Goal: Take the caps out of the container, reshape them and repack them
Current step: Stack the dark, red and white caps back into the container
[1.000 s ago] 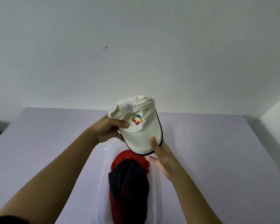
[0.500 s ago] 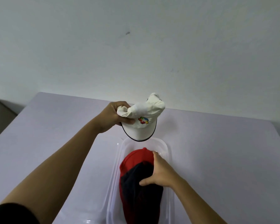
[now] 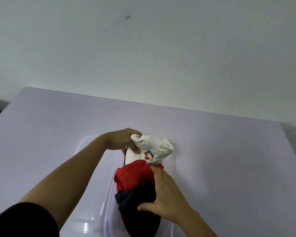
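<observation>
From the head view, a clear plastic container point(image 3: 170, 165) sits on a lilac table point(image 3: 229, 168) that runs up against a pale wall point(image 3: 143, 48). The left hand point(image 3: 125, 141) is at the far end of the container, with thumb and fingers clenched on the bunched crown of a white cap point(image 3: 158, 146). The crown is crumpled, a coloured logo shows on its front, and its dark-edged brim points down toward the person. Whether the brim touches the container cannot be told. The brim's near end is hidden behind a red cap point(image 3: 133, 175), which lies in the container with a dark cap point(image 3: 135, 197) over its near part. The right hand point(image 3: 166, 194) grips this pair from the right side. Its fingers curl over the red cap's far edge and its thumb presses into the dark cap's fabric. Both caps look rumpled, and the red cap's far end is raised above the rim. Just left of the container lies another clear plastic piece point(image 3: 91, 219) that catches the light. A black sleeve point(image 3: 24, 221) covers the left upper arm at the lower left corner.
</observation>
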`<move>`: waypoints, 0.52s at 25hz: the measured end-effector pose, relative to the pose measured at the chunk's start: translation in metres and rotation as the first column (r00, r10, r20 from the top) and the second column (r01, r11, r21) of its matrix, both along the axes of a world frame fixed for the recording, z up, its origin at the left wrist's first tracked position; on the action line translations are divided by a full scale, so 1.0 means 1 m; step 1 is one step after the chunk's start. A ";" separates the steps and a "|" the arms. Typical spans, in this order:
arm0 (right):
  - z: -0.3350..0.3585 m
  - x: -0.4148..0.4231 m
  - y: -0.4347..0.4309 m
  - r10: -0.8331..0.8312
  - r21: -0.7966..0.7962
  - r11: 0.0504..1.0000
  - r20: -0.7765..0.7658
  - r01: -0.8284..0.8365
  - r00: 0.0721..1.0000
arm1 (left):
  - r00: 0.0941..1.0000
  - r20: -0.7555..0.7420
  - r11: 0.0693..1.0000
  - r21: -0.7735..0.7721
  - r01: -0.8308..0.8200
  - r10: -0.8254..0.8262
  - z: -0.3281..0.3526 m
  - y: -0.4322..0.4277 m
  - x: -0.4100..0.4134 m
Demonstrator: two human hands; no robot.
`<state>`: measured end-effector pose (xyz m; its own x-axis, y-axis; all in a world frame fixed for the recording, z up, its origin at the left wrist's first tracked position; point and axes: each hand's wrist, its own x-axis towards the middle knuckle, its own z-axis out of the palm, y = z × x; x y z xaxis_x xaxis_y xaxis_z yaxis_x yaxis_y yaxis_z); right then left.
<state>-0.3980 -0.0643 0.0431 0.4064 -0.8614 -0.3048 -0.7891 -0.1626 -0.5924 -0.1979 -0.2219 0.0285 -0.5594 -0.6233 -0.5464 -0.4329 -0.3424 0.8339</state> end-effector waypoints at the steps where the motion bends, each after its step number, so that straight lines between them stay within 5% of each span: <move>1: -0.001 -0.001 0.000 -0.009 -0.014 1.000 -0.006 0.009 1.000 | 0.999 -0.017 0.997 0.071 -0.043 0.044 -0.006 0.002 0.002; 6: -0.007 -0.004 -0.002 -0.048 -0.069 0.997 -0.028 0.046 0.998 | 0.999 -0.012 0.981 0.191 -0.046 0.049 -0.025 0.016 0.004; 9: -0.016 -0.013 -0.010 -0.180 0.018 0.983 0.183 0.180 0.966 | 0.990 -0.055 0.964 0.240 -0.113 0.130 -0.033 0.019 0.005; 11: -0.030 -0.028 -0.027 -0.284 -0.145 0.930 0.296 0.337 0.912 | 0.982 -0.091 0.953 0.270 -0.139 0.168 -0.034 0.019 0.006; 13: -0.037 -0.040 -0.049 -0.255 -0.316 0.901 0.168 0.297 0.952 | 0.983 -0.092 0.955 0.267 -0.132 0.161 -0.037 0.018 0.006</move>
